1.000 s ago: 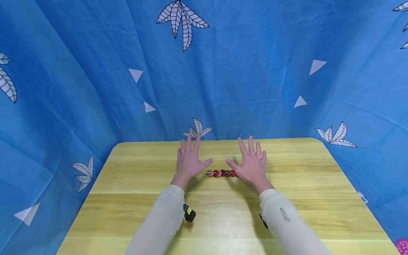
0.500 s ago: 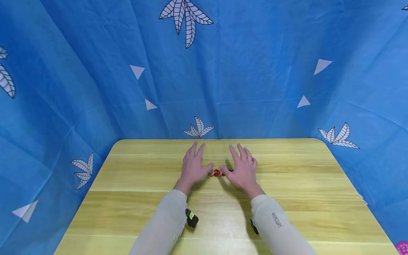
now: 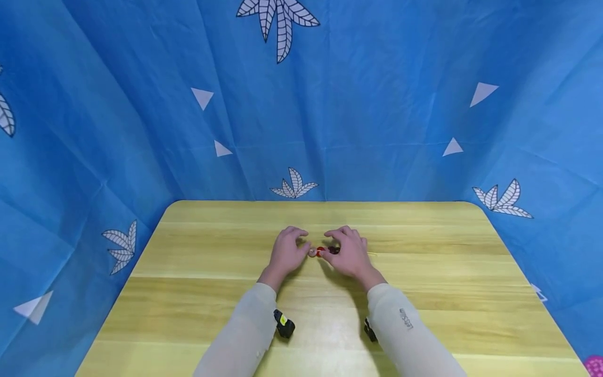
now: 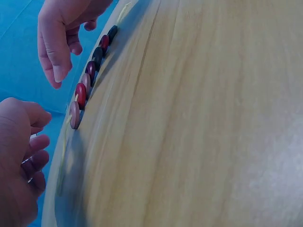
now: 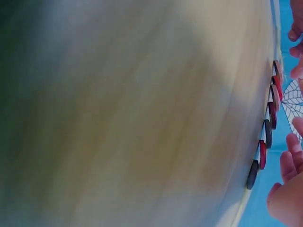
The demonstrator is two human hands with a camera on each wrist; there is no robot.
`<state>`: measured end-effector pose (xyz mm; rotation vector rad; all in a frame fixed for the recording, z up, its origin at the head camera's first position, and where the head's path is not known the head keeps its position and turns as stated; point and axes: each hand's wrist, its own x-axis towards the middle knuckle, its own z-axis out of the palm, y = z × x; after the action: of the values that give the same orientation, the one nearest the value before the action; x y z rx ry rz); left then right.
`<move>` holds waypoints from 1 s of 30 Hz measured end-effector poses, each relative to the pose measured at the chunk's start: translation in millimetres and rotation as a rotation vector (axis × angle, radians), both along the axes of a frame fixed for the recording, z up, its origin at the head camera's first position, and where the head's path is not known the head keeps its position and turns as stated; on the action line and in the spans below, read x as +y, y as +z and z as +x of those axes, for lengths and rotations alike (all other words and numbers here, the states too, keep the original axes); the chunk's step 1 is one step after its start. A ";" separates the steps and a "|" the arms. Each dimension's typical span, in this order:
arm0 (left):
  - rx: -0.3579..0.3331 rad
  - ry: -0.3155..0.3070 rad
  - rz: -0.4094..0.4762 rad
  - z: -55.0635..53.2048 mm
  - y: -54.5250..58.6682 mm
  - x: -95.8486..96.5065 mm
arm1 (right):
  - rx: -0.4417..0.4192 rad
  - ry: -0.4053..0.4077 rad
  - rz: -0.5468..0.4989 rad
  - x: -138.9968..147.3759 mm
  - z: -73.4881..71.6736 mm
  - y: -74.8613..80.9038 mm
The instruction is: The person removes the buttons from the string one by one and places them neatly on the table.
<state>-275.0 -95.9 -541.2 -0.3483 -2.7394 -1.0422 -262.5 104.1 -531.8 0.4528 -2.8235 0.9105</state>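
A row of several flat round discs (image 4: 91, 70), like buttons in pink, red, dark maroon and near-black, stands on edge, threaded on a pale yellow string (image 4: 63, 151). My left hand (image 3: 285, 254) hovers at the row's left end, fingers bent and thumb tip beside the pink disc (image 3: 312, 252). Over the middle and right of the row is my right hand (image 3: 349, 255), its fingers curved and its thumb in front of the red disc (image 3: 320, 251). Both wrist views show the hands apart from the discs, holding nothing. In the head view the right hand hides part of the row.
The discs lie on a light wooden table (image 3: 188, 314) with rounded far corners. Behind and beside it hangs a blue curtain (image 3: 377, 104) with leaf and triangle prints. A black wrist device (image 3: 285, 324) sits under the left sleeve.
Both hands have come down and inward toward each other over the row. Their fingers, spread wide before, are now curved. The head view has tilted slightly.
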 end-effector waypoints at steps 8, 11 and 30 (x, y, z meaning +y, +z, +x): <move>-0.060 -0.038 0.059 -0.4 -7.2 0.4 | -0.058 0.012 -0.060 -4.1 -5.1 -6.1; -0.040 -0.044 0.060 -1.3 -11.1 -0.2 | -0.065 0.016 -0.048 -4.7 -6.8 -8.2; -0.044 -0.132 -0.076 2.2 -9.2 -2.5 | -0.109 0.039 0.008 -17.4 -8.5 -3.6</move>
<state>-272.7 -98.4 -550.5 -0.5306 -2.8339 -0.9889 -270.9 86.8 -535.5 0.4740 -2.9268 0.9603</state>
